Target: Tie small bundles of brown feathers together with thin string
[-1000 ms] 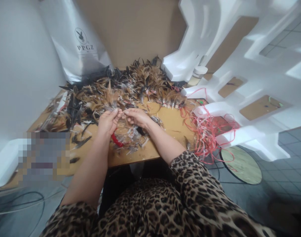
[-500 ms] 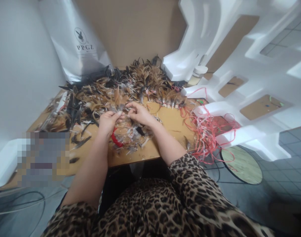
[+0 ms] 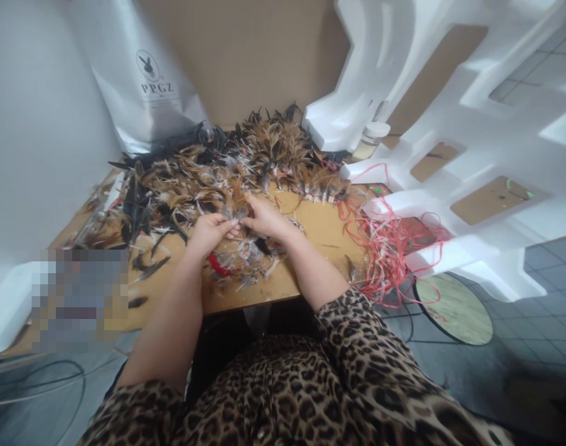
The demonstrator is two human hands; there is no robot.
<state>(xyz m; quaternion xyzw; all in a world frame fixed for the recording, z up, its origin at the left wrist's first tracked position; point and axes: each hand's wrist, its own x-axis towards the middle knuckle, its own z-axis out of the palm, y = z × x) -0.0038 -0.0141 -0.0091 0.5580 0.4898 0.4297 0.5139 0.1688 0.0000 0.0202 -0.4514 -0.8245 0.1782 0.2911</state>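
Over the middle of the table my left hand point(image 3: 211, 234) is closed in a pinch, thumb against fingers. Its tips meet those of my right hand point(image 3: 265, 218), which is closed too. A small bunch of brown feathers point(image 3: 236, 197) rises from between the fingertips, its lower end hidden by them. Just beyond lies a wide heap of brown and black feathers point(image 3: 181, 179). Below the hands are a red strip point(image 3: 218, 265) and a scatter of feather scraps point(image 3: 259, 263) with pale quills.
Pink string point(image 3: 389, 254) lies tangled at the table's right edge, against white foam packing point(image 3: 431, 204). A capped jar point(image 3: 370, 139) stands at the back right, a silver bag point(image 3: 148, 111) at the back left. A round stool point(image 3: 454, 310) is at right below table height.
Both hands have shifted slightly toward me and closer together. My right fingers, which were raised and more spread, are now drawn in at the feathers.
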